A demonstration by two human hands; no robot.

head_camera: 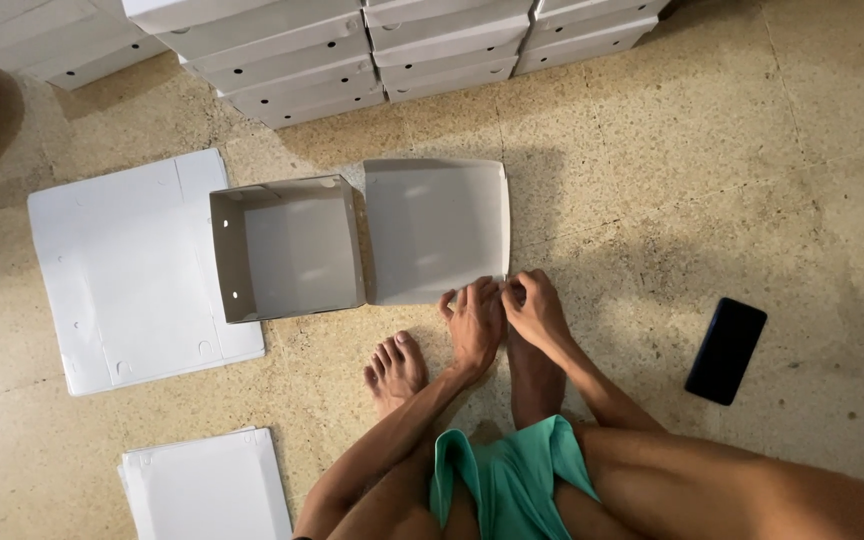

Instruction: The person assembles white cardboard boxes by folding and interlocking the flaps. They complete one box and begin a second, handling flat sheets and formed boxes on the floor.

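On the floor before the person's feet, a white cardboard box (362, 240) lies open, its lid's near right corner pinched by both the left hand (475, 322) and right hand (534, 308). Flat white cardboard sheets (122, 280) lie left; stacked white boxes (392, 45) line the far edge; a dark phone (726, 350) lies right.

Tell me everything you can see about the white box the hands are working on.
The white box looks like thin cardboard and lies open on the speckled floor. Its base, on the left, has four upright walls with small round holes; the hinged lid lies flat on the right with shallow folded rims. The left hand and right hand pinch the lid's near right corner. The base rests partly on a flat white sheet.
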